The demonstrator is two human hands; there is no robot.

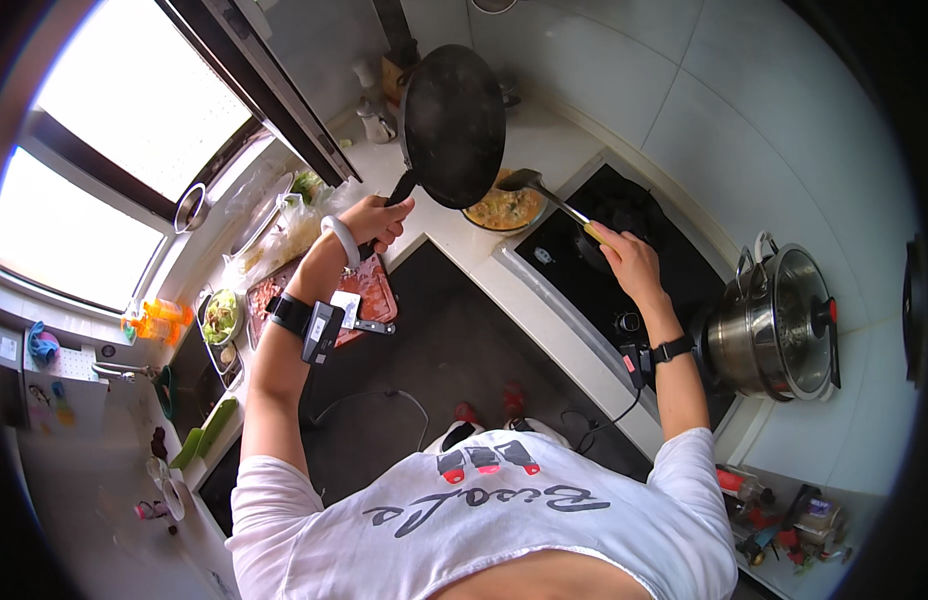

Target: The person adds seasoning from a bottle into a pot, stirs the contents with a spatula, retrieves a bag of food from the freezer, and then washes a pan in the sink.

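Note:
My left hand (377, 223) grips the black handle of a dark frying pan (456, 124), which is raised and tilted over the counter corner. Below the pan's lower edge stands a glass bowl (506, 229) of orange-yellow cooked food with darker bits. In my right hand (630, 259) is the yellow-handled end of a spatula (557, 201). Its dark metal blade is over the bowl's far side, close to the pan's rim; I cannot tell whether it touches the food. The pan hides part of the bowl.
A black cooktop (621, 247) lies under my right forearm, with a lidded steel steamer pot (768, 330) at its right end. On the left counter, a knife (374, 327) rests on a red cutting board (377, 289) with chopped meat. Nearby are a bowl of lettuce (221, 316) and plastic bags (284, 232).

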